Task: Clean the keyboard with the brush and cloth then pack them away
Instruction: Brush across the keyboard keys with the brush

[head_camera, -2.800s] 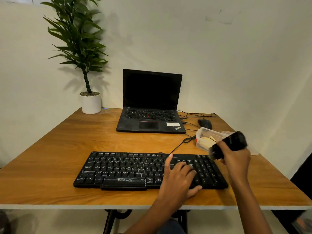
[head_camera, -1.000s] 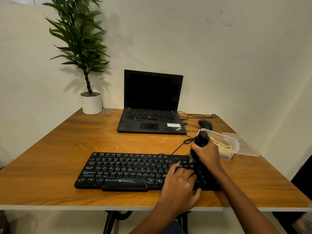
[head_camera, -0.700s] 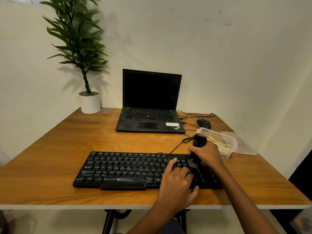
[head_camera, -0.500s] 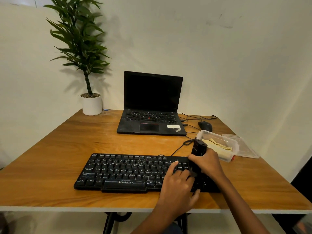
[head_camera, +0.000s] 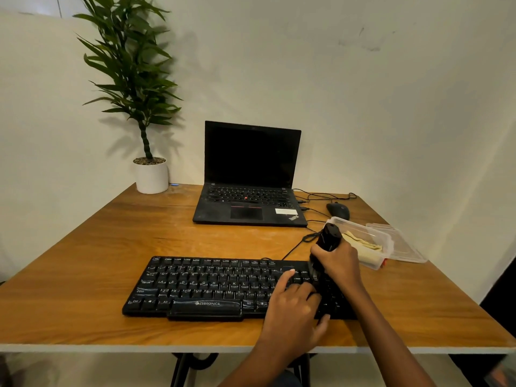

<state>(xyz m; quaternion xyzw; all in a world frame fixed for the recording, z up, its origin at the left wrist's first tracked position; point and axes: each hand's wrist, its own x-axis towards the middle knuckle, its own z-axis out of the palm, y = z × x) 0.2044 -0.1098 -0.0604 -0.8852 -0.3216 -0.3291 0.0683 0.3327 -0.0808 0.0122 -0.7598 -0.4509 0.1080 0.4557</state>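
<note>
Black keyboard [head_camera: 212,286] lying on table [head_camera: 83,275], stretching out left of both hands. Left hand [head_camera: 293,308] lying flat on keys near right end, fingers straight and spread, pointer finger reaching forward. Right hand [head_camera: 342,263] sitting just right of it, fingers curling tight round black brush [head_camera: 328,238], holding it nearly upright, bristle end touching keys below fist. Yellow cloth [head_camera: 363,244] sitting in clear box [head_camera: 386,241], just past right knuckles.

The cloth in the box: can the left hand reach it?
Probably not easily: the right hand, gripping the brush, stands between the left hand and the cloth in its open box.
</note>
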